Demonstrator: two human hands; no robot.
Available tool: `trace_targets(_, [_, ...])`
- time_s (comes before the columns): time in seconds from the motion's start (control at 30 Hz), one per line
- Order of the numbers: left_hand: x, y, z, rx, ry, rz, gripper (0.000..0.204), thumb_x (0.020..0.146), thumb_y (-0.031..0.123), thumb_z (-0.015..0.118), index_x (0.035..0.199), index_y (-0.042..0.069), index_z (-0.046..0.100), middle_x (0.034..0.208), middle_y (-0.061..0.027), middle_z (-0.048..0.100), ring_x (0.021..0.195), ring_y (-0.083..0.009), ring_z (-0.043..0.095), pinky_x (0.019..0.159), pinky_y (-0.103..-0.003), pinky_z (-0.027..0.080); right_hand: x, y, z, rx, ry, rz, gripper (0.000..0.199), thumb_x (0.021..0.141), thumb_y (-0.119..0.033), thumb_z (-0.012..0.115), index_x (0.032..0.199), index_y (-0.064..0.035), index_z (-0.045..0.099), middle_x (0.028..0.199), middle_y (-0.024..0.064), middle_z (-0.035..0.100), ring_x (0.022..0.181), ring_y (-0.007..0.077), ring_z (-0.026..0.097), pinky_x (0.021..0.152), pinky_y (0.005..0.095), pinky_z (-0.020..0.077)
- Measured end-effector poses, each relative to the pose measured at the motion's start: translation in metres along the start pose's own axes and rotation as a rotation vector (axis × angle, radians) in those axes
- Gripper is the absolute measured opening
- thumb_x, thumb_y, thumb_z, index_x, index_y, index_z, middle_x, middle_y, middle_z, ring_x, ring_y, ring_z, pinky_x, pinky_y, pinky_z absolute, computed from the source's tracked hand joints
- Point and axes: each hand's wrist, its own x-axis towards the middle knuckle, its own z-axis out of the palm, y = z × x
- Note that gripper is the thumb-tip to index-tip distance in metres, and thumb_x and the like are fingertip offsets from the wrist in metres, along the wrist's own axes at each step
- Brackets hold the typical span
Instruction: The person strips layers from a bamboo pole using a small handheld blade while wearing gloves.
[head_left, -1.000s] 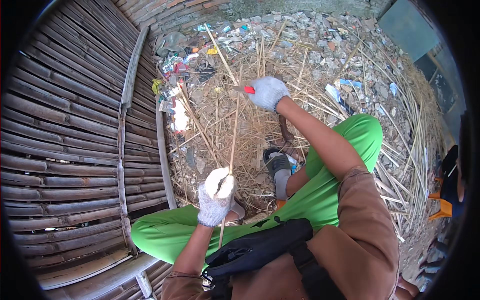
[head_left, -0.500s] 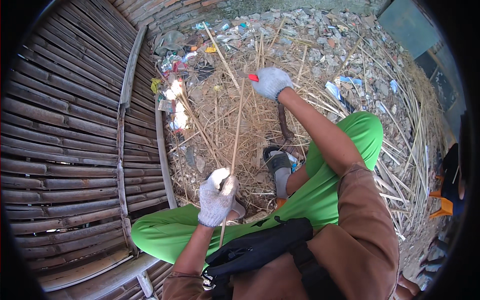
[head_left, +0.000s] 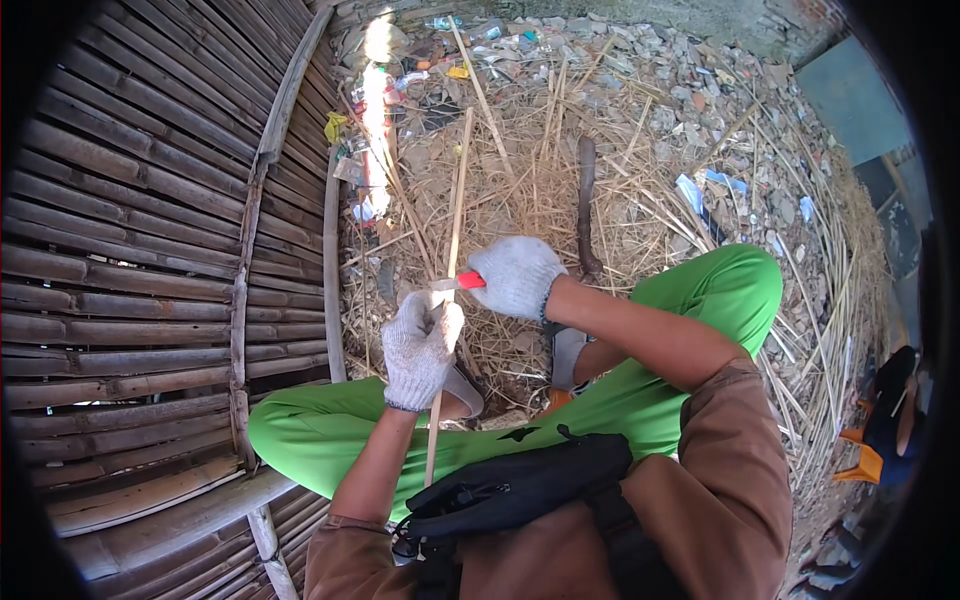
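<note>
A long, thin bamboo strip point(head_left: 459, 200) runs from beyond my hands back toward my lap. My left hand point(head_left: 418, 350), in a whitish knitted glove, is closed around it in front of my left leg. My right hand point(head_left: 520, 277), gloved the same way, grips a knife point(head_left: 469, 281) with a red handle. Its short blade lies across the strip, just above my left thumb; the glove covers part of the handle. Both hands are close together, over straw-like shavings point(head_left: 500, 345) on the ground.
To my left stands a bamboo-slat wall point(head_left: 130, 250). A dark brown stick point(head_left: 586, 200) lies beyond my right hand. Rubble and litter point(head_left: 660, 95) cover the far ground, and many thin strips point(head_left: 815, 330) lie at right. An orange plastic chair point(head_left: 862, 460) stands near another person at the right edge.
My right hand has come back toward me and left with the knife, bringing the blade onto the strip above my left hand. The strip stands more upright, and my view has shifted slightly.
</note>
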Motion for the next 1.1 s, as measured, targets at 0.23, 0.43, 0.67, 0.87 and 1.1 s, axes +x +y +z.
trace_targets(0.23, [-0.007, 0.016, -0.001, -0.164, -0.059, -0.074, 0.018, 0.102, 0.011, 0.073, 0.115, 0.000, 0.067, 0.082, -0.0025, 0.069, 0.062, -0.0047, 0.055, 0.053, -0.024, 0.043, 0.016, 0.023, -0.017, -0.060, 0.067, 0.041, 0.024, 0.090, -0.035, 0.067, 0.088, -0.0122, 0.073, 0.082, 0.0173, 0.075, 0.080, 0.0401, 0.076, 0.073, 0.0551, 0.0603])
trace_targets(0.43, [-0.016, 0.018, -0.001, -0.319, -0.110, -0.096, 0.019, 0.103, 0.011, 0.072, 0.118, 0.000, 0.067, 0.084, -0.0024, 0.070, 0.067, -0.0057, 0.058, 0.057, -0.024, 0.046, 0.031, 0.052, -0.035, -0.062, 0.188, 0.157, 0.027, 0.091, -0.037, 0.066, 0.092, -0.0119, 0.075, 0.087, 0.0187, 0.076, 0.084, 0.0406, 0.076, 0.077, 0.0556, 0.0608])
trace_targets(0.67, [-0.025, 0.033, 0.001, -0.007, -0.148, 0.150, 0.026, 0.098, 0.013, 0.076, 0.119, -0.001, 0.071, 0.076, -0.0107, 0.074, 0.066, -0.0118, 0.070, 0.063, -0.031, 0.057, 0.051, 0.124, -0.069, -0.057, 0.197, 0.382, 0.038, 0.092, -0.040, 0.060, 0.101, -0.0083, 0.079, 0.103, 0.0225, 0.079, 0.097, 0.0420, 0.077, 0.089, 0.0548, 0.0606])
trace_targets(0.87, [-0.027, 0.050, 0.003, 0.109, -0.208, 0.241, 0.027, 0.098, 0.013, 0.076, 0.120, 0.000, 0.071, 0.077, -0.0116, 0.073, 0.062, -0.0143, 0.070, 0.062, -0.032, 0.057, 0.061, 0.185, -0.083, -0.044, 0.228, 0.592, 0.041, 0.095, -0.040, 0.059, 0.110, -0.0080, 0.081, 0.112, 0.0218, 0.078, 0.106, 0.0398, 0.076, 0.094, 0.0526, 0.0603])
trace_targets(1.1, [-0.017, 0.037, 0.007, -0.265, -0.184, -0.106, 0.031, 0.103, 0.012, 0.073, 0.129, -0.001, 0.060, 0.088, -0.0067, 0.072, 0.063, -0.0079, 0.063, 0.054, -0.024, 0.052, 0.059, 0.178, -0.063, 0.004, 0.186, 0.602, 0.041, 0.095, -0.038, 0.057, 0.108, -0.0062, 0.081, 0.114, 0.0252, 0.077, 0.106, 0.0427, 0.075, 0.095, 0.0516, 0.0595])
